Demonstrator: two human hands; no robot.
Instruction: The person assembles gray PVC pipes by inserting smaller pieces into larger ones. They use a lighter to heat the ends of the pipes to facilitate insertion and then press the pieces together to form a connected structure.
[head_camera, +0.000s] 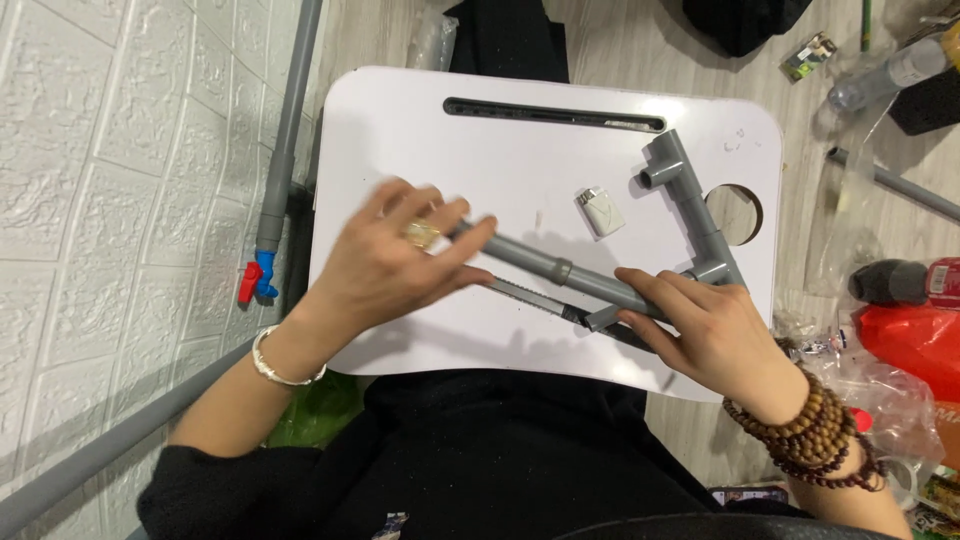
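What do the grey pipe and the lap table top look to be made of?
Grey pipe: likely plastic, matte and uniformly grey, joined by moulded fittings. Lap table top: smooth white surface with rounded corners and faint sheen, plastic or laminated board; cannot tell which.

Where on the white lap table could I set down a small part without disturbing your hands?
Bare patches on the table: between the slot and left hand, and right of the small white block. The front edge is crowded by pipe, saw blade and right hand.
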